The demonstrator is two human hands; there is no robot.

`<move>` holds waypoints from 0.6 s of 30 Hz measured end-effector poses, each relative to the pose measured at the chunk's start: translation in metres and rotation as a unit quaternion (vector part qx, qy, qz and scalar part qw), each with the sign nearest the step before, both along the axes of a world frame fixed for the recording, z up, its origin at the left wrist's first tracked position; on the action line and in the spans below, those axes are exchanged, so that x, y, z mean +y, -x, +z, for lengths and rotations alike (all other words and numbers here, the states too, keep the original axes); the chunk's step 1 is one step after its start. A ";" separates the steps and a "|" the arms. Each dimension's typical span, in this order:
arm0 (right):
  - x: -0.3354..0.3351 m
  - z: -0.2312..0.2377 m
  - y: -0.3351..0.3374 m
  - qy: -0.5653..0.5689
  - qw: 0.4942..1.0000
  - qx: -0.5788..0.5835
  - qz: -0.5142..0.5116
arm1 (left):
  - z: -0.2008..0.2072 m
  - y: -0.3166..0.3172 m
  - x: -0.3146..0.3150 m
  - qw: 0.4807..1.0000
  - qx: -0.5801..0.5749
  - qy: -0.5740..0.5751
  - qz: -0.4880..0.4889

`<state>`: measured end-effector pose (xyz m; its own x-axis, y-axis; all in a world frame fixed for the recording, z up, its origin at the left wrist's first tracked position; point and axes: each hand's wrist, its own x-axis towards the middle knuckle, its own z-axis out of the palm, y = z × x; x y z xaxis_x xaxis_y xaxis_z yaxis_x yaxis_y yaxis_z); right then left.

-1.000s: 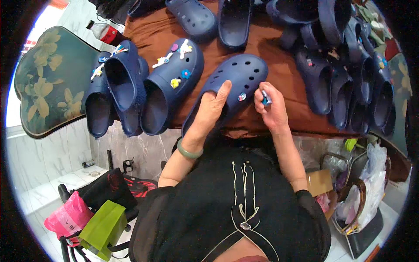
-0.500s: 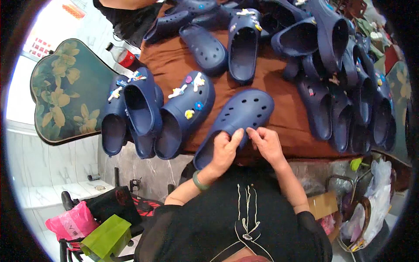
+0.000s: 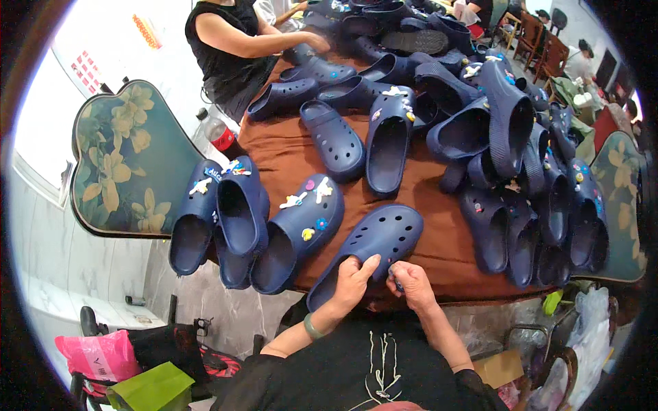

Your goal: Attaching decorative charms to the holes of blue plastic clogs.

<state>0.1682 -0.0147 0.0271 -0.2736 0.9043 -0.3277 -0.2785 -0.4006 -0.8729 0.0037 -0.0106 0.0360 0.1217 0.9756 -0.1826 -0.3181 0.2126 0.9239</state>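
A plain navy clog [image 3: 387, 229] with round vent holes lies tilted at the near edge of the table, its toe pointing away from me. My left hand [image 3: 349, 284] grips it at the opening, fingers tucked inside and thumb along the rim. Just right of the clog, my right hand [image 3: 413, 284] is closed in a pinch; a small bluish bit shows at its fingertips, too hidden to name. Left of these stands a navy clog with colourful charms [image 3: 305, 222] on its upper. Further left, more decorated clogs [image 3: 240, 209] lean together at the table corner.
A brown cloth [image 3: 439, 226] covers the table. Many navy clogs [image 3: 510, 130] are piled along the right and far side. A bottle with a red label [image 3: 221, 133] stands at the left edge. Across the table, another person's arm [image 3: 274, 44] reaches to the clogs. Floral chair backs [image 3: 130, 164] flank the table.
The view has tilted up, showing more of the far table and the other person. My right hand has drawn slightly away from the clog's side, fingers curled tighter; my left keeps its grip.
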 end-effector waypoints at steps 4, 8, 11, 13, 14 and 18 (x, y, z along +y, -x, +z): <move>0.019 0.004 -0.019 -0.258 0.904 -0.330 -0.089 | -0.007 -0.001 0.003 0.999 0.006 -0.028 0.017; 0.059 0.008 -0.052 -0.393 0.648 -0.642 -0.118 | 0.000 -0.002 0.003 0.998 0.030 -0.043 0.028; 0.077 -0.006 -0.065 -0.418 0.604 -0.672 -0.092 | 0.000 -0.003 0.004 0.998 0.028 -0.048 0.021; 0.080 -0.012 -0.067 -0.413 0.612 -0.670 -0.069 | 0.001 -0.002 0.004 0.998 0.028 -0.045 0.014; 0.081 -0.013 -0.066 -0.407 0.622 -0.668 -0.046 | 0.001 -0.002 0.004 0.999 0.030 -0.041 0.007; 0.081 -0.015 -0.066 -0.416 0.638 -0.646 -0.050 | 0.006 -0.002 0.004 0.999 0.020 -0.039 0.012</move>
